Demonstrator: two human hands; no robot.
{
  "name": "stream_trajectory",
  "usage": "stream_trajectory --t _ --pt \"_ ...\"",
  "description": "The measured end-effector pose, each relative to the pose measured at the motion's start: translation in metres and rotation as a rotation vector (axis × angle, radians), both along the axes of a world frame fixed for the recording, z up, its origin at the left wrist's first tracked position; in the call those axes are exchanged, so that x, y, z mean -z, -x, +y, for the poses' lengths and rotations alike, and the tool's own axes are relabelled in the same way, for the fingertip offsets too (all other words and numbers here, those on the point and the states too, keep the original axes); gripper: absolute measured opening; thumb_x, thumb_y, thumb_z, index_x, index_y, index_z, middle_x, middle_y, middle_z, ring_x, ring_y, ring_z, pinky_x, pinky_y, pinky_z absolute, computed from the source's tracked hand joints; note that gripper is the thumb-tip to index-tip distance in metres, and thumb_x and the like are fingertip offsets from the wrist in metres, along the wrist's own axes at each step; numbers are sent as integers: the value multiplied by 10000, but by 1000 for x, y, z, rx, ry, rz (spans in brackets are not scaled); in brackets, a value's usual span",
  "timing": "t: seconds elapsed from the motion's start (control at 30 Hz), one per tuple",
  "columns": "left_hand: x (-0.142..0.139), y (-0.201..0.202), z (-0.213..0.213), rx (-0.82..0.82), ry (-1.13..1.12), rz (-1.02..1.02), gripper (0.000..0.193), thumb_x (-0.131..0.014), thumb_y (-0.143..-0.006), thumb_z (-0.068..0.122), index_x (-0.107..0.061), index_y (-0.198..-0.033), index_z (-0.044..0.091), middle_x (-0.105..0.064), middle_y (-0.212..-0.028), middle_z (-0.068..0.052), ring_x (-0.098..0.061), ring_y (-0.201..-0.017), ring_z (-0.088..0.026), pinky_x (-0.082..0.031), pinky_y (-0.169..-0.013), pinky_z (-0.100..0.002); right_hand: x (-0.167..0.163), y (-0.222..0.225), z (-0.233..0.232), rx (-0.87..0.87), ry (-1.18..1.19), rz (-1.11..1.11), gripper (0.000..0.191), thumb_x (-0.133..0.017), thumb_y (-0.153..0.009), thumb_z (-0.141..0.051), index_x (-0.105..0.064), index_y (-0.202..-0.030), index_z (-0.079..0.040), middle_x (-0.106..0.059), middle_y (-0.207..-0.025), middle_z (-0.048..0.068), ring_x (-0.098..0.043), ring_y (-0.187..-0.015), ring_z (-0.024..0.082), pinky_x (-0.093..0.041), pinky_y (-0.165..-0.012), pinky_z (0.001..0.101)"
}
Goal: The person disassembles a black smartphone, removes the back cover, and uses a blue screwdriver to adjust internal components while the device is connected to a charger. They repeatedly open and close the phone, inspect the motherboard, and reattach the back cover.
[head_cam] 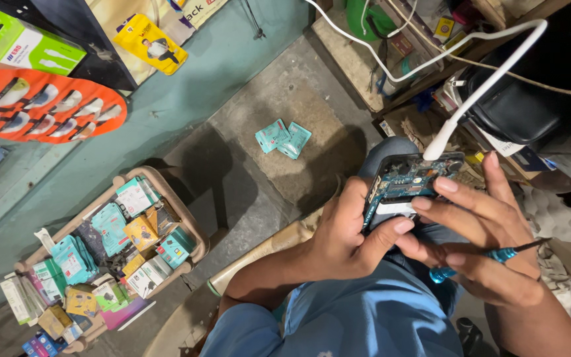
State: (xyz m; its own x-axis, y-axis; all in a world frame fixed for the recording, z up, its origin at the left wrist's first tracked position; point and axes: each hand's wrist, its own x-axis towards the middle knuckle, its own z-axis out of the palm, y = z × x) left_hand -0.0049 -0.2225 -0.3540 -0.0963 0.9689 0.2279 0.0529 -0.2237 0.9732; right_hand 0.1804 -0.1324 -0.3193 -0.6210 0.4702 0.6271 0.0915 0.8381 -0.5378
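This is a small phone repair and accessories shop, cramped and worn. A tray (166, 182) on the concrete floor (299, 86) is packed with small boxed and bagged accessories, 2 teal packets (283, 138) lie loose beside it, and packaged goods such as a green-and-white box (26, 45) and an orange display card (41, 106) hang along the teal wall (186, 86). A cluttered wooden bench (365, 59) carries white cables (424, 63) and tools, and an opened phone (408, 188) with its blue circuit board bare sits under a white strip lamp (490, 79).
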Motion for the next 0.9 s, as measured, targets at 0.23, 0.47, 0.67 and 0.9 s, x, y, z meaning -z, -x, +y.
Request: stream_trajectory --t 0.23,0.47,0.67,0.9 --pt "0 0 -1 21 -5 -12 326 -696 -1055 171 -504 -1222 -33 -712 -1006 -152 -744 -871 -189 -575 -734 -294 0 -1 -3 0 21 9 491 -893 -738 -102 -404 -778 -125 -702 -1086 214 -607 -1247 354 -262 -1234 660" --pt "1 -1 -3 19 -30 2 314 -700 -1062 168 -497 -1202 -25 -701 -1004 -146 -733 -862 -191 -566 -729 -296 0 -1 -4 1 -45 3 513 -897 -755 -103 -389 -827 -129 -700 -1082 194 -601 -1232 350 -267 -1225 656" --pt "0 -2 -3 30 -36 -4 313 -698 -1064 163 -490 -1194 -30 -704 -1000 -146 -735 -859 -186 -566 -722 -294 6 -5 -7 8 2 21 515 -893 -747 -76 -391 -840 -148 -699 -1098 198 -605 -1246 350 -257 -1239 650" --pt "0 -3 -3 29 -44 -1 319 -699 -1062 162 -484 -1183 -40 -705 -998 -153 -738 -859 -186 -569 -716 -289 5 -7 -9 13 28 18 520 -888 -746 -71 -383 -838 -150 -701 -1085 202 -609 -1242 346 -255 -1243 639"
